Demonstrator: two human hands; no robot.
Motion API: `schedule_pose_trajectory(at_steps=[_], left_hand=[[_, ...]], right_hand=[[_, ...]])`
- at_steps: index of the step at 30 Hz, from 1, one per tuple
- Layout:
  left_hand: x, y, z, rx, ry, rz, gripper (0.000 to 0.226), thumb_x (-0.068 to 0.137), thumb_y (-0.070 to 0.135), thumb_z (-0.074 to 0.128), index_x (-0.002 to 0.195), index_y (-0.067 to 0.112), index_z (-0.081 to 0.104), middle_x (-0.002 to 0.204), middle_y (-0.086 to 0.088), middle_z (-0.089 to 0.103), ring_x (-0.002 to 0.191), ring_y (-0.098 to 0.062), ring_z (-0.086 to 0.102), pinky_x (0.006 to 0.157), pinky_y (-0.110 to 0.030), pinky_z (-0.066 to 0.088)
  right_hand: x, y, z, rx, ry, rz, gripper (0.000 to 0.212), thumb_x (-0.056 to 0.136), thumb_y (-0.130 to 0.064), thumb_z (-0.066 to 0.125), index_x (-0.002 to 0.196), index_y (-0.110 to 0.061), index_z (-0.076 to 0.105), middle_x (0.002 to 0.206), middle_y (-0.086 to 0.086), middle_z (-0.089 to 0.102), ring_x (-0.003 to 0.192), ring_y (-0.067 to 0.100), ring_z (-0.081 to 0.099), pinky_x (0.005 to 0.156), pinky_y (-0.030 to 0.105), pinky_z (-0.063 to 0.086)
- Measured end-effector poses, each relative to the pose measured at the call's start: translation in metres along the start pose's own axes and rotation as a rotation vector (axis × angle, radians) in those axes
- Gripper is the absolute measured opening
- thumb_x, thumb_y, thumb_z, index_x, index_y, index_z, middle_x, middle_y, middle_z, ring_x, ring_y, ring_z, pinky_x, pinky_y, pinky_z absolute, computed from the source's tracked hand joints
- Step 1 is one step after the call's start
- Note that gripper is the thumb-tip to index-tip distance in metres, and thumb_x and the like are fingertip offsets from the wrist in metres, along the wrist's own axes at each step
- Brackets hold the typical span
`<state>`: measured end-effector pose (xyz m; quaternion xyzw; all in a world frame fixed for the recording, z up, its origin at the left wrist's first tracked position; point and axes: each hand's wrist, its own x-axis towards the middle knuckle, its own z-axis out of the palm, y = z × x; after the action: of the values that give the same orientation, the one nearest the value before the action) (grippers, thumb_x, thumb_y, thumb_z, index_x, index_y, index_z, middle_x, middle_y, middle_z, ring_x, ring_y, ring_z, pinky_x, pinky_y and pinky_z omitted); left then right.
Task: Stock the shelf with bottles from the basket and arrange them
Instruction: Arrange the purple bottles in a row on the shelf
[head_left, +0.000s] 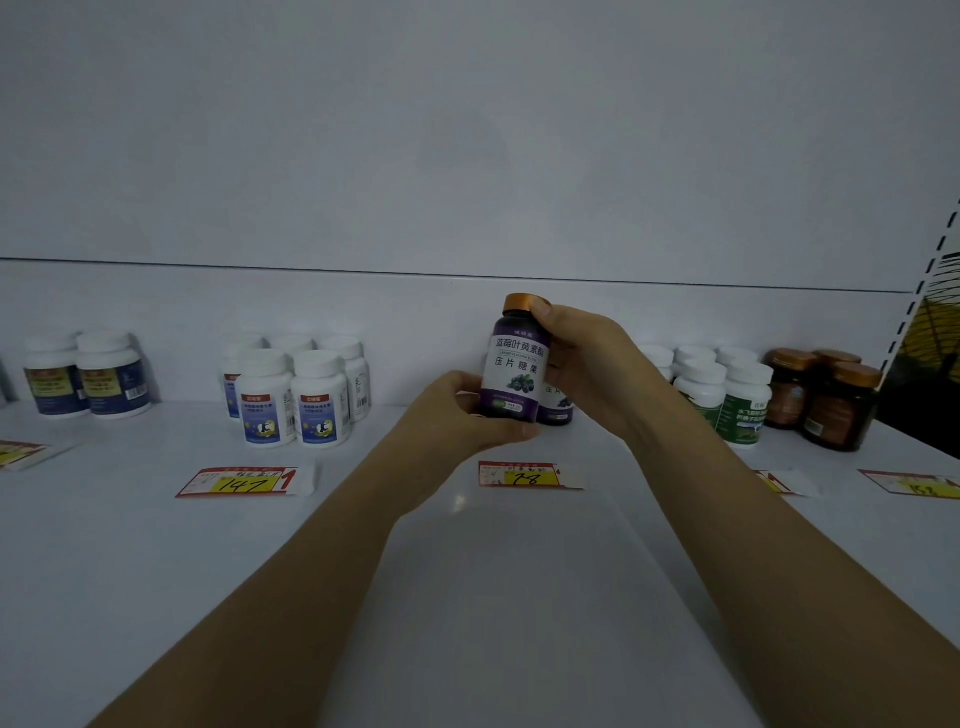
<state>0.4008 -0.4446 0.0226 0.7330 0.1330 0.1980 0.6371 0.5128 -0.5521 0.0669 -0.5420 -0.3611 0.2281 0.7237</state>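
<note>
A dark bottle with a purple blueberry label and a gold cap (514, 364) is held upright just above the white shelf (493, 571). My left hand (457, 410) cups its base from the left. My right hand (587, 358) grips its upper part, thumb at the cap. Behind it, a second purple-label bottle (557, 402) stands on the shelf, mostly hidden. The basket is out of sight.
White bottles with blue labels (296, 395) stand left of centre, and two more (91, 374) at the far left. Green-label white bottles (727, 389) and brown jars (826, 400) stand at the right. Price tags (519, 475) lie along the shelf front.
</note>
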Motion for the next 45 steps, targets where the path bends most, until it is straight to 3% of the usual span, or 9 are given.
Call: schedule_pose_trajectory(at_steps=[8, 13, 16, 23, 26, 29, 33, 36, 45], left_hand=[[-0.002, 0.003, -0.001, -0.016, -0.083, 0.089, 0.057, 0.070, 0.016, 0.080, 0.120, 0.019, 0.054, 0.111, -0.001, 0.067, 0.102, -0.016, 0.065, 0.088, -0.032, 0.055], [0.000, 0.007, -0.014, 0.025, 0.111, 0.354, 0.049, 0.074, 0.004, 0.075, 0.112, 0.026, 0.055, 0.106, 0.013, 0.065, 0.094, 0.001, 0.064, 0.073, -0.012, 0.052], [0.002, 0.008, -0.019, 0.095, 0.227, 0.499, 0.052, 0.074, -0.003, 0.073, 0.113, 0.024, 0.053, 0.103, 0.019, 0.060, 0.090, 0.013, 0.060, 0.074, -0.003, 0.046], [0.003, 0.007, -0.025, 0.162, 0.342, 0.609, 0.053, 0.072, 0.000, 0.076, 0.115, 0.023, 0.055, 0.107, 0.012, 0.062, 0.101, 0.001, 0.057, 0.088, -0.008, 0.045], [-0.001, 0.011, -0.024, 0.202, 0.282, 0.545, 0.054, 0.070, 0.006, 0.079, 0.113, 0.031, 0.055, 0.104, 0.019, 0.062, 0.101, 0.004, 0.057, 0.083, -0.004, 0.044], [-0.009, 0.021, -0.022, 0.212, 0.148, 0.336, 0.045, 0.068, 0.024, 0.081, 0.108, 0.026, 0.062, 0.098, 0.017, 0.068, 0.094, 0.002, 0.063, 0.077, -0.010, 0.049], [-0.013, 0.027, -0.014, 0.050, -0.046, 0.031, 0.069, 0.058, 0.052, 0.069, 0.114, 0.012, 0.062, 0.102, -0.006, 0.072, 0.097, -0.020, 0.068, 0.092, -0.033, 0.052], [-0.013, 0.026, -0.012, -0.024, -0.090, -0.149, 0.071, 0.054, 0.060, 0.064, 0.106, 0.012, 0.062, 0.095, -0.012, 0.073, 0.082, -0.023, 0.071, 0.081, -0.032, 0.055], [-0.016, 0.024, -0.015, 0.011, -0.159, -0.193, 0.064, 0.052, 0.062, 0.062, 0.095, 0.014, 0.063, 0.088, -0.011, 0.075, 0.080, -0.021, 0.072, 0.078, -0.030, 0.055]], right_hand=[[-0.005, -0.003, 0.005, -0.167, 0.047, -0.107, 0.035, 0.092, -0.023, 0.059, 0.124, -0.010, 0.061, 0.114, 0.008, 0.068, 0.107, 0.023, 0.064, 0.094, 0.041, 0.052], [-0.019, -0.016, 0.025, -0.446, -0.103, -0.361, 0.054, 0.078, -0.019, 0.073, 0.126, -0.033, 0.053, 0.124, -0.013, 0.058, 0.115, 0.006, 0.056, 0.096, 0.028, 0.051], [-0.023, -0.010, 0.032, -0.595, -0.222, -0.490, 0.071, 0.074, -0.011, 0.078, 0.136, -0.022, 0.046, 0.134, -0.007, 0.053, 0.125, 0.006, 0.049, 0.105, 0.026, 0.043], [-0.023, -0.006, 0.036, -0.600, -0.228, -0.548, 0.067, 0.075, -0.005, 0.078, 0.135, -0.014, 0.050, 0.133, -0.003, 0.058, 0.126, 0.007, 0.051, 0.106, 0.034, 0.043], [-0.023, -0.010, 0.037, -0.592, -0.175, -0.536, 0.067, 0.078, -0.009, 0.076, 0.137, -0.020, 0.047, 0.131, -0.006, 0.057, 0.123, 0.010, 0.053, 0.101, 0.032, 0.048], [-0.022, -0.019, 0.031, -0.563, -0.024, -0.452, 0.049, 0.084, -0.022, 0.070, 0.129, -0.028, 0.051, 0.121, -0.010, 0.059, 0.103, 0.007, 0.064, 0.081, 0.023, 0.057], [-0.015, -0.017, 0.016, -0.446, 0.112, -0.091, 0.040, 0.082, -0.044, 0.067, 0.107, -0.013, 0.065, 0.095, 0.004, 0.072, 0.081, 0.019, 0.072, 0.063, 0.026, 0.059], [-0.014, -0.009, 0.015, -0.327, 0.067, 0.180, 0.043, 0.082, -0.043, 0.069, 0.103, -0.005, 0.066, 0.088, 0.012, 0.073, 0.073, 0.023, 0.073, 0.058, 0.028, 0.057], [-0.014, -0.006, 0.014, -0.323, 0.053, 0.220, 0.033, 0.083, -0.039, 0.068, 0.101, -0.012, 0.066, 0.084, 0.008, 0.072, 0.066, 0.020, 0.072, 0.052, 0.026, 0.055]])
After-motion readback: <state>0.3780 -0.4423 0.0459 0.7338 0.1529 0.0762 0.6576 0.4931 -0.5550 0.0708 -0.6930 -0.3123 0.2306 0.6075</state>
